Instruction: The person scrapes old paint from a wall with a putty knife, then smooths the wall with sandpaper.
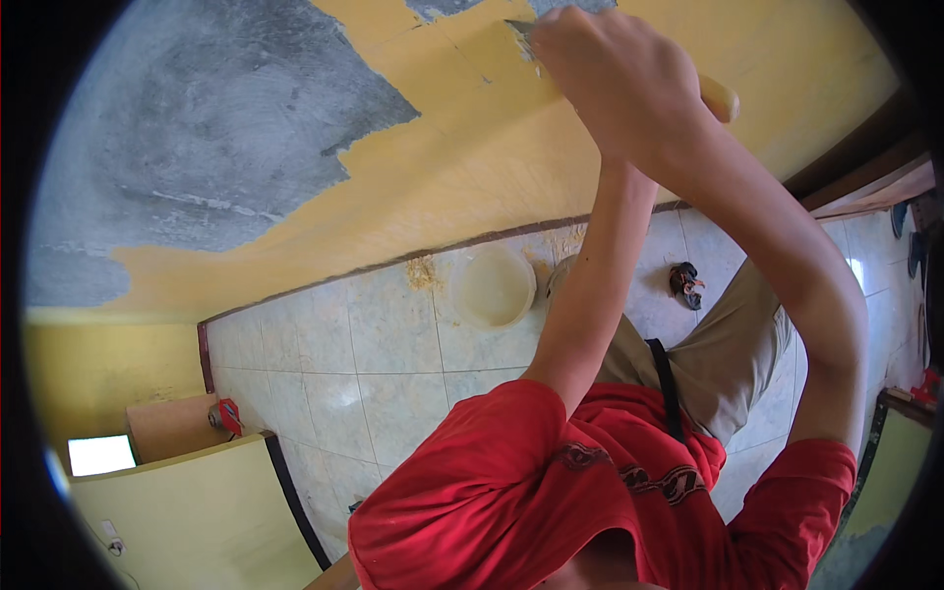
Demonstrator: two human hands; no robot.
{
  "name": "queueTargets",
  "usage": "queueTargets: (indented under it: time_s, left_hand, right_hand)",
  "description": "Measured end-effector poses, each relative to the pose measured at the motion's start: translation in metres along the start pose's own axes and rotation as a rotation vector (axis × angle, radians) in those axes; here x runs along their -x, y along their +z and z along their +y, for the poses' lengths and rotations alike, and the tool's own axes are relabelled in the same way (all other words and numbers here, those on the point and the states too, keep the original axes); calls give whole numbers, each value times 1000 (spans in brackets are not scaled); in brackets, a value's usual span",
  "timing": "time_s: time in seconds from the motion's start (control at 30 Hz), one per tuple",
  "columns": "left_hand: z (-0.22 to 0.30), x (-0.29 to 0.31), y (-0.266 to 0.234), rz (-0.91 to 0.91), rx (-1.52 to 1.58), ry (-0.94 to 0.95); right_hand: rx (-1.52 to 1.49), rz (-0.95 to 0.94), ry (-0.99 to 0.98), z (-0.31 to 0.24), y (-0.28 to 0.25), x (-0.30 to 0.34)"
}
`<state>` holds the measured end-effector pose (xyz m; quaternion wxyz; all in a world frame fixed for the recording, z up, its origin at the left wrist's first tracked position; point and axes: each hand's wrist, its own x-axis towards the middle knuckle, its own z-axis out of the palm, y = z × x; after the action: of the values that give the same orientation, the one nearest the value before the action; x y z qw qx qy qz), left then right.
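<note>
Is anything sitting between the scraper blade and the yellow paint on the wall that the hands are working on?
Nothing visible does. Both hands grip the scraper, overlapping so they cannot be told apart, and its blade tip lies directly against the yellow paint, near the bare grey plaster. The hands hide most of the blade.

Both hands [615,84] press scraper [521,29] against yellow wall [472,167].

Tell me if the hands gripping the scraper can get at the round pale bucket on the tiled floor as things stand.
Probably not: both hands are raised against the yellow painted wall on the wooden-handled scraper, while the round pale bucket sits far below.
</note>
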<state>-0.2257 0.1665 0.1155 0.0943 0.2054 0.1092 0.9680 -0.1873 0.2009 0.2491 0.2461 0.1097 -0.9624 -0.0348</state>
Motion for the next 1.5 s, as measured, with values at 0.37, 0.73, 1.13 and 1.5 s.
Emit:
queueTargets:
  time_s: [0.37,0.73,1.13,1.5]
  left_hand:
    - [-15,-19,-7,119,-248,-1]
    - [-24,-30,-11,266,-965,19]
    - [46,119,-87,339,-367,-407]
    - [20,314,-166,653,-844,-516]
  right_hand:
    - [-175,360,143,-8,43,11]
    - [-145,-55,-99,2,9,-4]
    - [-547,11,-193,63,68,54]
    - [-1516,-101,100,13,1,7]
